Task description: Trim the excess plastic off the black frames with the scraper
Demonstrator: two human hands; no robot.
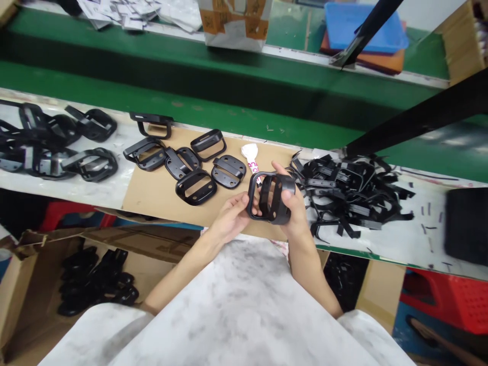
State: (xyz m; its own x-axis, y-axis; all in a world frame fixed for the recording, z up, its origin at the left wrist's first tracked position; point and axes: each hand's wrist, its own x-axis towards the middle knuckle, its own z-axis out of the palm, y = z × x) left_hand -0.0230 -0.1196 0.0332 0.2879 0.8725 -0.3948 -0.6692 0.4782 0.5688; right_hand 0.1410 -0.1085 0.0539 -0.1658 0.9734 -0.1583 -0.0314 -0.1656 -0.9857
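Both my hands hold one black plastic frame part (270, 198) upright over the near edge of a brown cardboard sheet (152, 190). My left hand (231, 216) grips its left side with fingers curled. My right hand (293, 203) wraps around its right side, thumb on top. Several more black frame parts (196, 185) lie on the cardboard to the left. A tangled pile of thin black strips and clips (351, 190) lies just right of my right hand.
More black frames (57, 147) sit at the bench's far left. A white rolled item (251, 155) lies behind the held part. A cardboard box (95, 279) with black parts stands on the floor at lower left. A green conveyor (190, 76) runs behind. A red crate (457, 300) is at lower right.
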